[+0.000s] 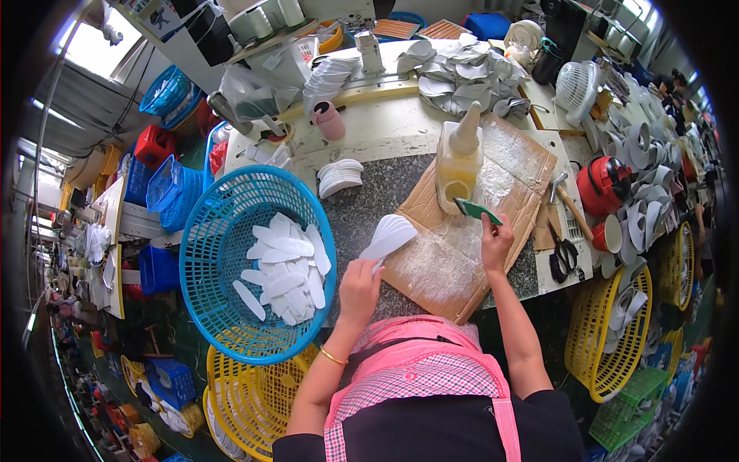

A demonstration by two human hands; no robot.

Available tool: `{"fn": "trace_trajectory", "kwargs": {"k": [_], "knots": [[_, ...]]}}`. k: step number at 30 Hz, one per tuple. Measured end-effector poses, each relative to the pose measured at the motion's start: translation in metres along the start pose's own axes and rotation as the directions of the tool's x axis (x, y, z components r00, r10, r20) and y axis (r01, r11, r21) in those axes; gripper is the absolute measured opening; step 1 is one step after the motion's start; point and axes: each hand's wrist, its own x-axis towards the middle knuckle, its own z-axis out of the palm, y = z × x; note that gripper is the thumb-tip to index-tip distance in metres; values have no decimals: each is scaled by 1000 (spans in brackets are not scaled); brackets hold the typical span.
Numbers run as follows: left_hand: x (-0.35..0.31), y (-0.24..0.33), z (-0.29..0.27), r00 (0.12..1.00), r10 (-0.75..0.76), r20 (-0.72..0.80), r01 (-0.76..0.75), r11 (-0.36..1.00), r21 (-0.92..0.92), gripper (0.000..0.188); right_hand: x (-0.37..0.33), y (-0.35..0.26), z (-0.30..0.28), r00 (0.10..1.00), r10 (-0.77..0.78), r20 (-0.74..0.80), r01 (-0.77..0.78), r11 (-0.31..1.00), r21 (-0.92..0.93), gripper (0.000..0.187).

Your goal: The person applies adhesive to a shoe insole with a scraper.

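Observation:
My left hand (359, 291) pinches the narrow end of a fanned stack of thin white rounded pieces (389, 236), like shoe insole parts, at the left edge of the cardboard. In my right hand (496, 240) is a small flat green tool (477, 211), whose exact kind I cannot make out. The tool is just in front of a squeeze bottle (459, 163) with a pale spout and yellowish contents. Under the bottle lies a brown cardboard sheet (530, 179), crusted with whitish residue. Left of my left hand, a blue plastic basket (202, 308) contains many loose white oblong pieces (286, 269).
Beyond the basket are a small fanned white stack (340, 177) and a pink container (329, 121). White parts (469, 73) heap at the table's back. On the right are scissors (564, 254), a hammer (573, 204) and a red container (604, 185). Yellow baskets (616, 331) stand below.

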Motion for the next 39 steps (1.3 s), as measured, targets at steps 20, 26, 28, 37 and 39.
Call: {"fn": "trace_trajectory", "kwargs": {"k": [20, 26, 28, 37, 39], "knots": [[-34, -55, 75, 628, -756, -186, 561, 605, -565, 17, -95, 9, -29, 895, 425, -137, -369, 877, 309, 24], [-49, -24, 101, 661, -585, 470, 715, 303, -630, 20, -116, -19, -9, 980, 165, 110, -164, 986, -21, 13], [-55, -24, 100, 669, -567, 481, 723, 344, -600, 26, -120, -20, -6, 960, -44, 277, 79, 990, -116, 12], [-45, -14, 77, 438, -692, 574, 822, 50, -567, 38, -118, -25, -10, 707, -342, 619, 575, 787, -221, 26], [-50, -22, 79, 405, -707, 580, 843, 43, -536, 37, -127, -35, -8, 670, -363, 648, 569, 811, -135, 24]]}}
